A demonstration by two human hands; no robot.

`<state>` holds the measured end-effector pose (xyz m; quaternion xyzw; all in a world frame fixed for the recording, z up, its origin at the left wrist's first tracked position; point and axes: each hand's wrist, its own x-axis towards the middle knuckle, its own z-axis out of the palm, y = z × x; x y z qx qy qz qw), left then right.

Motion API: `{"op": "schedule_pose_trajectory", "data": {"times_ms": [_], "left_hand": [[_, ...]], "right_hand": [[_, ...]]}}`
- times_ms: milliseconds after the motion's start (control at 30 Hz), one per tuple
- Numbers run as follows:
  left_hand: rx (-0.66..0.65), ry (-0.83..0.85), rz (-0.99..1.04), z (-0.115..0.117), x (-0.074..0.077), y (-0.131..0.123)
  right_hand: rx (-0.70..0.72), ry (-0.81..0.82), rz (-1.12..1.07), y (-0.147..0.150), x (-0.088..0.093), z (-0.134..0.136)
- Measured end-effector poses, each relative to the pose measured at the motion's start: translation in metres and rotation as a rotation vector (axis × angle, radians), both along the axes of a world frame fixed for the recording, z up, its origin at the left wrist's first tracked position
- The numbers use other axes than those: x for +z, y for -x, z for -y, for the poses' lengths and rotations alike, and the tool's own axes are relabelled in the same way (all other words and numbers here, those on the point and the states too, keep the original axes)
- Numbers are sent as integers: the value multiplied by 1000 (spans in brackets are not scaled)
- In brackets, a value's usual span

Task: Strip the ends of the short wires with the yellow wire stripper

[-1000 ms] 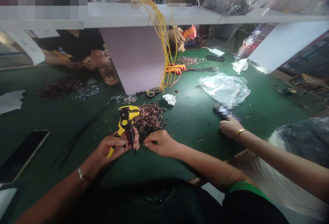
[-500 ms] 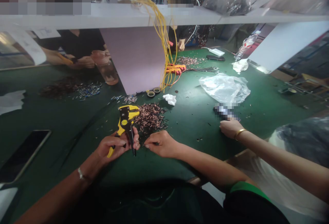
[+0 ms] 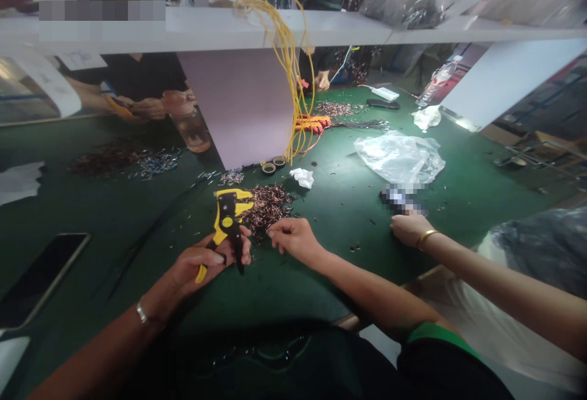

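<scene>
A yellow and black wire stripper [image 3: 227, 221] stands upright in my left hand [image 3: 206, 260], the fingers wrapped around its handles. Its jaws point away from me, beside a pile of short copper-and-black wire pieces [image 3: 270, 204]. My right hand [image 3: 293, 238] is at the near right edge of that pile, thumb and forefinger pinched together. Whatever lies between those fingertips is too small to make out.
Two tape rolls [image 3: 268, 168], crumpled tissue [image 3: 302, 177] and a clear plastic bag [image 3: 401, 158] lie beyond the pile. Yellow wires [image 3: 288, 63] hang from the shelf [image 3: 206, 32]. A phone [image 3: 43, 281] lies left. A neighbour's hand [image 3: 409, 229] is at right; others work opposite.
My right hand has moved away from me and slightly right, to the edge of the wire pile. The stripper in my left hand has shifted slightly right.
</scene>
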<state>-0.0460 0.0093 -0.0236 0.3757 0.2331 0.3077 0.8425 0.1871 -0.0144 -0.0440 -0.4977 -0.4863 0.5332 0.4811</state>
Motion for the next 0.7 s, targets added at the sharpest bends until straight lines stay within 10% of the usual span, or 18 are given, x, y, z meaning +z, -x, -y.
{"op": "schedule_pose_trajectory", "data": {"times_ms": [700], "left_hand": [[-100, 42, -81, 13, -5, -18]], "right_hand": [[-116, 5, -203, -9, 5, -8]]}}
